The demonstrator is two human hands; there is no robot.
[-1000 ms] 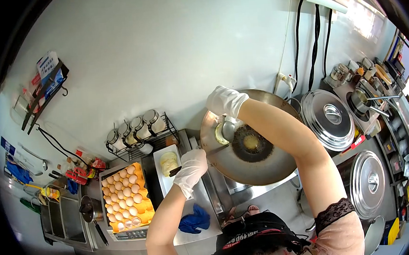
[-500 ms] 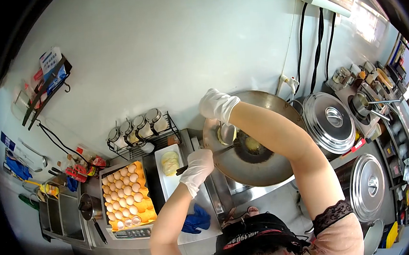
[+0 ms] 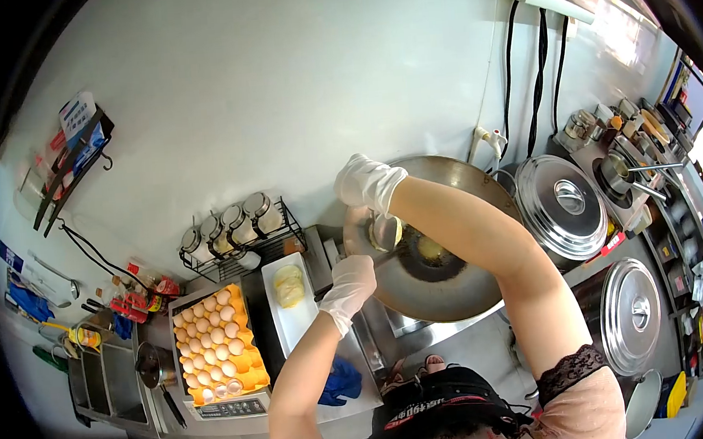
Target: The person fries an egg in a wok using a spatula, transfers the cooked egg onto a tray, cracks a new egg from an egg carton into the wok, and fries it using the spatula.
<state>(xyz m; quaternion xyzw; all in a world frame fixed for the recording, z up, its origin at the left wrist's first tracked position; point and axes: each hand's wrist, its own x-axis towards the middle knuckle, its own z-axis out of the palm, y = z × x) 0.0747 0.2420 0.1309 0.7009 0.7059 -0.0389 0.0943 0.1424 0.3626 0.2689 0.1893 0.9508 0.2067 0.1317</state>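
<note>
My left hand point(image 3: 349, 285), in a white glove, is wrapped round the black handle of a long metal utensil whose thin shaft reaches over the left rim of the wok point(image 3: 422, 300). My right hand point(image 3: 368, 184), also gloved, is closed above the wok's far left rim on a metal utensil point(image 3: 391, 231); most of its handle is hidden by the hand. A pale yellow piece of food point(image 3: 379, 234) lies against that utensil's head. Yellowish liquid point(image 3: 429, 249) sits at the dark bottom of the wok. Left of my left hand, a white rectangular dish point(image 3: 294, 328) holds pale yellow folded food point(image 3: 288, 287).
An orange tray point(image 3: 250, 365) of eggs rests on an appliance at left. Behind stands a black rack point(image 3: 222, 263) with several jars. Large lidded pots point(image 3: 566, 204) stand to the right. A blue cloth point(image 3: 342, 381) lies at the counter's front edge.
My left hand has shifted slightly right, towards the wok, with its utensil. My right hand has moved a little left. The camera view has shifted slightly.
</note>
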